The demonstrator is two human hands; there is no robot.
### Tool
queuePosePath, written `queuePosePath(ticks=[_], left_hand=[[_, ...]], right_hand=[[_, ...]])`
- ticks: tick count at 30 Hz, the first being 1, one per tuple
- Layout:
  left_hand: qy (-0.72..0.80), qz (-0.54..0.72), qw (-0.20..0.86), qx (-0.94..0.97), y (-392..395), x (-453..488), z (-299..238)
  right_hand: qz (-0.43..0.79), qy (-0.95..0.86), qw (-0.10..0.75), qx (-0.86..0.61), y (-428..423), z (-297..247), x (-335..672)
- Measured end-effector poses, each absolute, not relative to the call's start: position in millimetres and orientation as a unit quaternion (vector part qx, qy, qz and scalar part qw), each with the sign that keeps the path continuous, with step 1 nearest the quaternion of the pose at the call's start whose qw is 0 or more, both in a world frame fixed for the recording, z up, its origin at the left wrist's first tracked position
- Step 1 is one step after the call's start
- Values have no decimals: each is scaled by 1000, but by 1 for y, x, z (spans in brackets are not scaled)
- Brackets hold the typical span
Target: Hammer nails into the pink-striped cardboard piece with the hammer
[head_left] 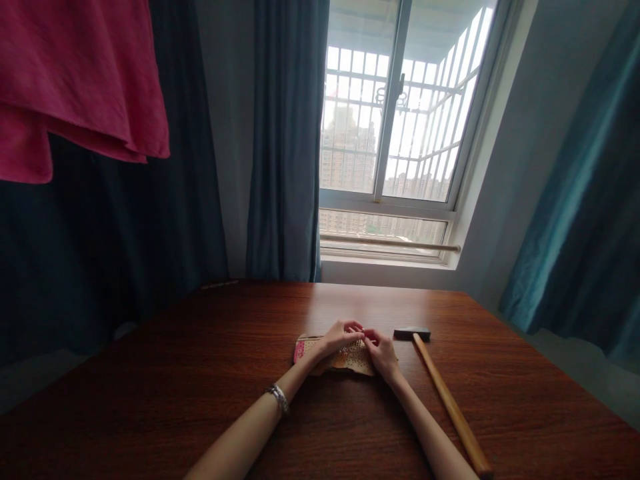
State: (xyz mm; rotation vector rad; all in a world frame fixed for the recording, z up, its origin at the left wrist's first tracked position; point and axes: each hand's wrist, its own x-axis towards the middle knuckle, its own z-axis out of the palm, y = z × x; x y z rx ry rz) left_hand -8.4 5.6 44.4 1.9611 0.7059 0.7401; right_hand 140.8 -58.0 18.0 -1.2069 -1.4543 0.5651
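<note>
On the brown wooden table lies a small flat tan board dotted with tiny holes, its left end pink. My left hand rests over its top edge with the fingers curled and pinched together. My right hand sits at the board's right end, fingertips pinched against those of the left hand above the board. What the fingertips hold is too small to make out. A silver bracelet circles my left wrist.
A hammer with a dark head and a long wooden handle lies right of my right hand, the handle running toward the table's near edge. Behind the table are a window, blue curtains and hanging red cloth.
</note>
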Motion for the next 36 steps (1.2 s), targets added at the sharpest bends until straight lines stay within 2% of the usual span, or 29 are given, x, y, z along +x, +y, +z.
queuePosePath(ticks=[15,36], left_hand=[[247,285,466,801,7,-10,42],[276,317,409,810,7,-8,37]], right_hand=[[237,-626,544,-506,-56,15,143],[225,-635,537,-508,-60,19,141]])
